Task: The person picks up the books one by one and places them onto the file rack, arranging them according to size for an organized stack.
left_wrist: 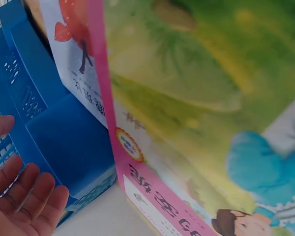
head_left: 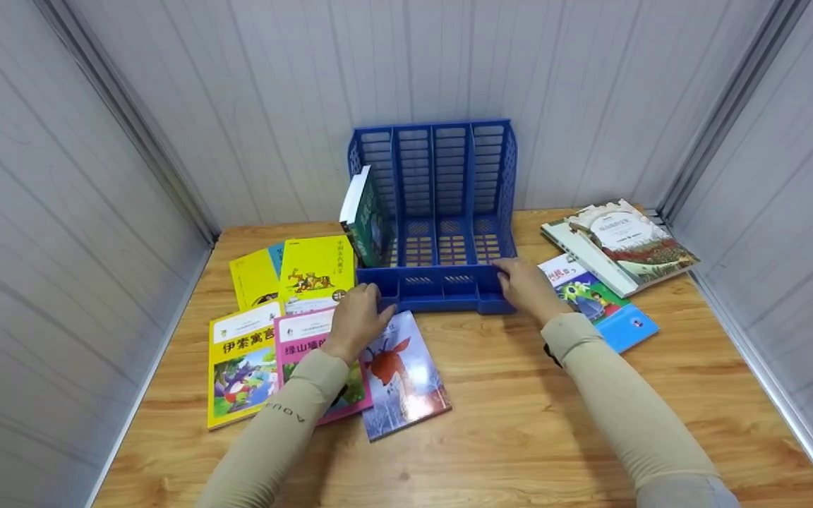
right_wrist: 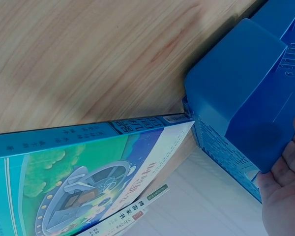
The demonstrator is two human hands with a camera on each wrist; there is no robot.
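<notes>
A blue plastic book rack (head_left: 442, 279) with upright dividers stands against the back wall. At its front left corner is my left hand (head_left: 362, 317), fingers loosely bent; in the left wrist view the thumb and fingertips (left_wrist: 39, 184) are spread apart beside the rack's blue edge. My right hand (head_left: 525, 286) grips the rim at the front right corner, with fingertips (right_wrist: 285, 172) over the edge. A dark green book (head_left: 371, 226) stands tilted in the leftmost slot; the other slots show bare slats. Beneath my left forearm lies a pink-bordered book (head_left: 300, 331), partly hidden.
A giraffe-cover book (head_left: 406, 381) lies in front of the rack. Yellow books (head_left: 318, 264) and a yellow-bordered book (head_left: 244, 374) lie at left. At right, a thick pale book (head_left: 632, 240) rests atop others, beside a blue-green book (head_left: 611, 317). Wall panels enclose the wooden table (head_left: 505, 437).
</notes>
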